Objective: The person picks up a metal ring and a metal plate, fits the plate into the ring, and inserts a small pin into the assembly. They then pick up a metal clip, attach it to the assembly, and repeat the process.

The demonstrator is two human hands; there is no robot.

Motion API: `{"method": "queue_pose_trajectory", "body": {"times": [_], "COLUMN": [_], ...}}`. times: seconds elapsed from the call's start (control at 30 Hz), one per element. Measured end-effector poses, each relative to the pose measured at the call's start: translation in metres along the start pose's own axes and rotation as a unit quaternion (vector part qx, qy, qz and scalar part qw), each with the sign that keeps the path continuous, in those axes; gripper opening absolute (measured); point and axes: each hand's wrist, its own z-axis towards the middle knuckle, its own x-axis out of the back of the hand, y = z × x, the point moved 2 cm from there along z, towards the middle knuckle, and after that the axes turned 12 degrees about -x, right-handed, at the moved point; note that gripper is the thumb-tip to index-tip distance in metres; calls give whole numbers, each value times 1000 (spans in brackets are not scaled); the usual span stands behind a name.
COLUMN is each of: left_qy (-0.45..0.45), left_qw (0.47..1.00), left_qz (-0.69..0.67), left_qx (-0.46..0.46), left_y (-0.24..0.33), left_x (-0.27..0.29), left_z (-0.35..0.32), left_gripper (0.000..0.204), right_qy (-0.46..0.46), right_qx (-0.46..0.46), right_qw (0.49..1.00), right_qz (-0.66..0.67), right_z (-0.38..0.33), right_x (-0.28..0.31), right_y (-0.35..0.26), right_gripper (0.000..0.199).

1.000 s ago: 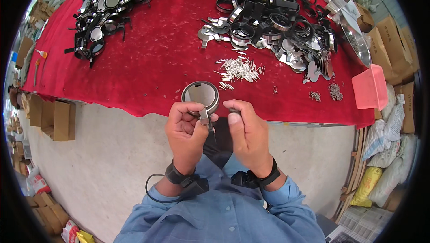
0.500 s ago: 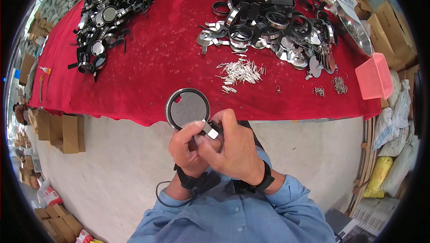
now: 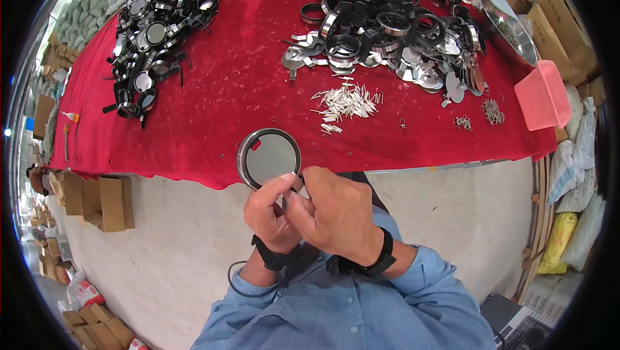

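Observation:
My left hand is closed on the near edge of a round metal lid, a flat silver disc set in a dark ring with a small cut-out through which red shows. Pressed close beside it, my right hand is closed too, its thumb and fingers pinching at the lid's near end. What lies between the fingertips is mostly covered by them. Both hands are held just off the table's front edge, with the lid overlapping the red cloth.
A pile of small white pins lies beyond my hands, with a heap of black rings and silver discs behind it. Finished-looking lids are piled far left. Small wire clips and a pink bin are at right.
The white-and-silver tab that showed between my fingertips is now hidden, as my right hand has turned over it. The disc's surface looks lighter; the lid stays in nearly the same place.

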Motion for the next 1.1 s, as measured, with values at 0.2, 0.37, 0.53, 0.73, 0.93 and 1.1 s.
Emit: {"method": "queue_pose_trajectory", "body": {"times": [0.2,0.37,0.53,0.73,0.93,1.1], "left_qy": [-20,-38,-32,-43,-91,-111], "left_qw": [997,995,992,992,891,960], "left_qz": [-61,-95,-123,-117,-254,-69], "left_qx": [36,-4,17,34,366,249], "left_y": [-10,-10,-12,-4,-33,-107], "left_x": [0,-3,-3,-7,-9,31], "left_z": [-16,-6,-8,-12,8,121], "left_gripper": [43,55,64,60,59,57], "right_qy": [-8,-7,1,-6,-109,-52], "right_qx": [15,-22,-39,64,-74,-81], "right_qw": [999,999,998,998,989,994], "right_qz": [-32,35,53,-3,-61,-51], "right_z": [6,14,23,16,27,30], "right_x": [1,11,16,23,35,37], "right_y": [3,6,9,11,20,34], "right_gripper": [22,34,44,33,35,34]}}
